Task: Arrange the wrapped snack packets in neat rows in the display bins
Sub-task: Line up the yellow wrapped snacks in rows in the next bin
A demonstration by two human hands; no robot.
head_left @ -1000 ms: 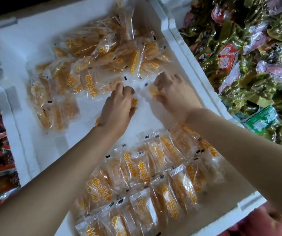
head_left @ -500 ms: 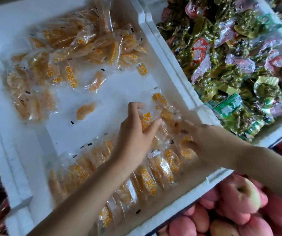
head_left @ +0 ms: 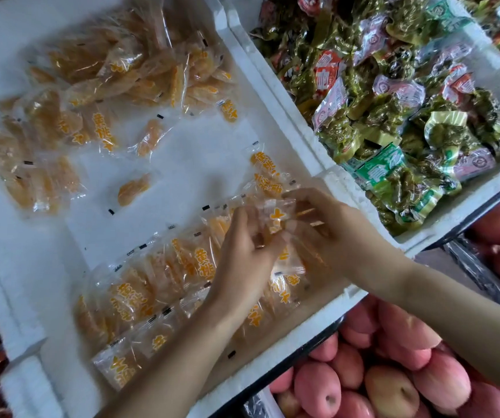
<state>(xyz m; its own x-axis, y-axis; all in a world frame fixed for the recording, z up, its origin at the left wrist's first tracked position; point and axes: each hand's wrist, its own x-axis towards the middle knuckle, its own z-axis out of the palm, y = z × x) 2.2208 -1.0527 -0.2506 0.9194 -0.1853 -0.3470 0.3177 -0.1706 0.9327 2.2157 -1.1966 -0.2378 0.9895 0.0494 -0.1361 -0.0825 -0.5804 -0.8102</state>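
- Left hand (head_left: 242, 251) and right hand (head_left: 327, 233) meet over the right end of the white foam bin (head_left: 188, 158). Both have curled fingers pinching one clear packet (head_left: 275, 217) with orange print, held just above the rows.
- Laid rows of packets (head_left: 164, 276) run along the bin's near edge, overlapping. The left forearm covers part of them.
- Two more packets (head_left: 265, 173) lie by the right wall, just beyond the hands.
- Loose heap (head_left: 115, 76) sits at the far left of the bin. A single packet (head_left: 134, 190) lies alone on the bare floor between heap and rows.
- Second bin (head_left: 348, 179) to the right is full of green and pink wrapped packs.
- Apples (head_left: 393, 372) are below, under the right forearm.
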